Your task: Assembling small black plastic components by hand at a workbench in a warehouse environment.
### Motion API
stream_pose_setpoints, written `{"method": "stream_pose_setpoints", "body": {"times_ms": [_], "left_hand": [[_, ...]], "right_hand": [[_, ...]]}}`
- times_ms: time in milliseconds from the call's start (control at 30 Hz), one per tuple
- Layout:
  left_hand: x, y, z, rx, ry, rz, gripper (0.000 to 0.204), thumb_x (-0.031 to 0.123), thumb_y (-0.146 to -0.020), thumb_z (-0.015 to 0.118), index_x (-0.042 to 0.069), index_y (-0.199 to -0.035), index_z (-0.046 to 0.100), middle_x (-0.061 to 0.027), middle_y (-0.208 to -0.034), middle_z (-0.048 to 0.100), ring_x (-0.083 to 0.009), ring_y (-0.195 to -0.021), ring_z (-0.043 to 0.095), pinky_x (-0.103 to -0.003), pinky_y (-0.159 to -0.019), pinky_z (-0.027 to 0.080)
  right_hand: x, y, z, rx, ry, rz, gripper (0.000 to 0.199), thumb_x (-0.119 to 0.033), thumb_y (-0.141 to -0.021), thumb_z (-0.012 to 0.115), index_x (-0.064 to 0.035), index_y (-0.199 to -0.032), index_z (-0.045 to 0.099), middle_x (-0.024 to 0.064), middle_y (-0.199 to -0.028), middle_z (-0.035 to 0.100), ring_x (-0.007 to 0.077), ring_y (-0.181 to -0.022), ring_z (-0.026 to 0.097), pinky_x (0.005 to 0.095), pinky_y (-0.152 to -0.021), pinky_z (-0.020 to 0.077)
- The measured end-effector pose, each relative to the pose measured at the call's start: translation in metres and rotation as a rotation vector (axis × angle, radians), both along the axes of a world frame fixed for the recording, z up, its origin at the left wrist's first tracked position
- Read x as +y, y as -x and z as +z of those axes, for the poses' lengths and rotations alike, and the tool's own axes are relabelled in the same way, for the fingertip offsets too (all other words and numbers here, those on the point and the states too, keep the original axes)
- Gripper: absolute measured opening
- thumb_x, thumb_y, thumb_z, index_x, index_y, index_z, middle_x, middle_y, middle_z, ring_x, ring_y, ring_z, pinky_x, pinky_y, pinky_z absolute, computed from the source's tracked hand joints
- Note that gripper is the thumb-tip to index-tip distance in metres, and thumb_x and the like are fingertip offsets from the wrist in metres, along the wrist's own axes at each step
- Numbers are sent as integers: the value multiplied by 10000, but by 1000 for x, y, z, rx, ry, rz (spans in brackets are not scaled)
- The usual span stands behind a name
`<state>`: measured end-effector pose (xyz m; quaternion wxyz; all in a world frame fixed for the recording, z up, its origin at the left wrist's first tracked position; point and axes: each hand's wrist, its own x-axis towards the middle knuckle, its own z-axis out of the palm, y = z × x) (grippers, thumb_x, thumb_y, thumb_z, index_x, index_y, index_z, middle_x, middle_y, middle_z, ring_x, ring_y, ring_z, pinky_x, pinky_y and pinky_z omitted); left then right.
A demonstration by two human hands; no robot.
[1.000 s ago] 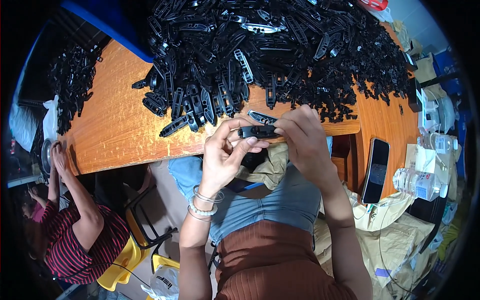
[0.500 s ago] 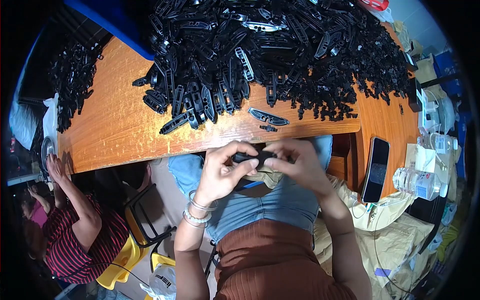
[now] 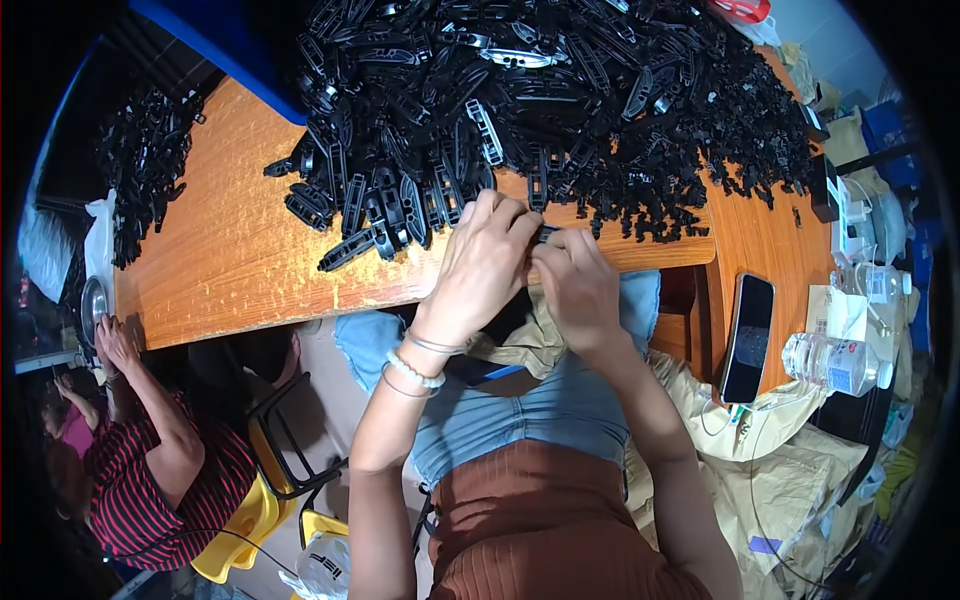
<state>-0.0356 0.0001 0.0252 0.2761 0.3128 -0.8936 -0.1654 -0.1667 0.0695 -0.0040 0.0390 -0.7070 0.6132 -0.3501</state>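
Observation:
My left hand (image 3: pixel 488 250) reaches over the table's front edge with its fingers curled down and closed, their tips mostly hidden. A dark sliver of an elongated black plastic part (image 3: pixel 546 234) shows between it and my right hand (image 3: pixel 580 285). My right hand's thumb and fingers are pinched together right beside that part; whatever they hold is hidden. Just beyond the fingertips lies a large heap of long black plastic parts (image 3: pixel 440 130). Smaller black clips (image 3: pixel 650 205) are piled to the right.
Along the right of the wooden table (image 3: pixel 230 230) lie a phone (image 3: pixel 750 340) and a clear plastic bottle (image 3: pixel 830 363). A blue bin (image 3: pixel 225 50) stands at the back left. Brown paper (image 3: pixel 535 340) rests on my lap. A co-worker in a striped top (image 3: pixel 170 480) sits at left.
Both hands have moved forward from my lap to the table edge, over the spot where a loose part and clip lay. The black piece they held is no longer seen.

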Motion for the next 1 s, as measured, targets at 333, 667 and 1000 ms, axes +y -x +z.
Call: {"method": "stream_pose_setpoints", "body": {"times_ms": [333, 667, 1000], "left_hand": [[29, -31, -1, 565, -680, 344, 180, 21, -878, 533, -14, -1040, 603, -69, -855, 598, -117, -652, 544, -256, -584, 451], [52, -45, 3, 710, -1032, 138, 288, -54, -795, 652, -32, -1079, 613, -69, -809, 651, -92, -663, 637, -173, -597, 505], [61, -41, 13, 711, -1183, 142, 279, -89, -786, 635, -85, -1060, 585, -134, -850, 648, -176, -714, 665, -248, -654, 558]], "right_hand": [[2, 13, 10, -769, -177, 200, 115, -4, -838, 573, 28, -946, 597, 99, -870, 570, 180, -651, 575, 288, -567, 460], [23, 14, 21, -1212, -237, 280, 164, 48, -831, 573, 64, -986, 623, 108, -923, 567, 136, -707, 566, 221, -633, 451], [31, 2, 29, -581, 31, 137, 138, 55, -757, 645, 28, -890, 672, 51, -888, 542, 125, -796, 505, 226, -678, 400]]}}
